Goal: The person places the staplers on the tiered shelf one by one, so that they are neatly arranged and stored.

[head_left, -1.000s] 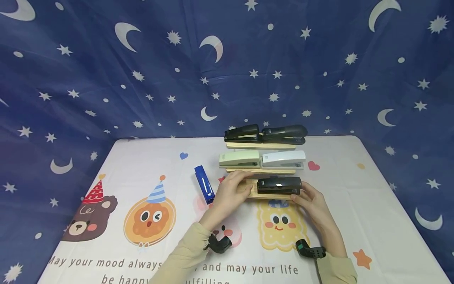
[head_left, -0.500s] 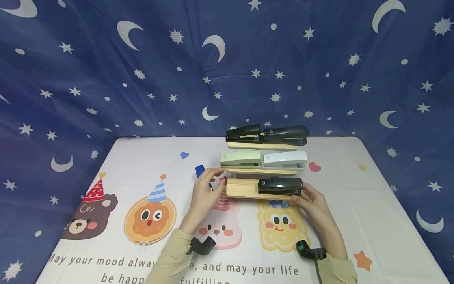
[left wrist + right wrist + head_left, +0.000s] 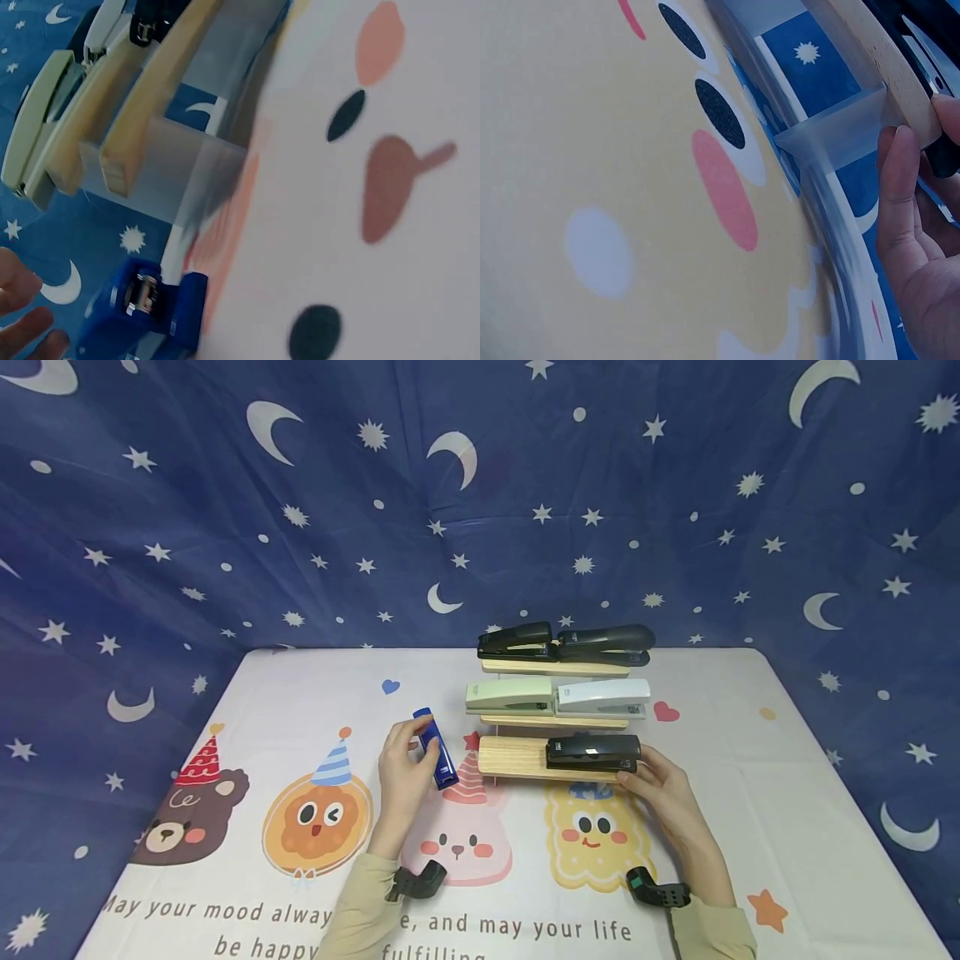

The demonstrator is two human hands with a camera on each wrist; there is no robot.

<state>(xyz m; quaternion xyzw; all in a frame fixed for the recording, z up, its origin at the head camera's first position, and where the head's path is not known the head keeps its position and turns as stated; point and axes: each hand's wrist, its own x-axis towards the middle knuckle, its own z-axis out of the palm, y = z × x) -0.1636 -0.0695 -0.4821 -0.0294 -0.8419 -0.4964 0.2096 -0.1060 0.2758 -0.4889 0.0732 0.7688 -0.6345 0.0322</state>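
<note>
In the head view my left hand (image 3: 405, 764) is at the blue stapler (image 3: 445, 768) on the table, its thumb and fingers over the stapler's upper part. The left wrist view shows a gap between the fingertips (image 3: 19, 289) and the blue stapler (image 3: 139, 304). My right hand (image 3: 660, 785) grips the right end of the lowest tier of a display stand (image 3: 513, 758). In the right wrist view its fingers touch the wooden board's end (image 3: 911, 97). A black stapler (image 3: 592, 752) lies on that tier's right half, beside the right fingers.
On the middle tier lie a pale green stapler (image 3: 508, 695) and a white stapler (image 3: 602, 696). Two black staplers (image 3: 513, 642) fill the top tier. Clear panels (image 3: 180, 161) support the boards. A printed white cloth (image 3: 300, 710) covers the table; a blue starry curtain (image 3: 337, 485) hangs behind.
My left hand has moved left from the lowest tier to the blue stapler, uncovering the board's left half. The right hand stays at the stand's right end.
</note>
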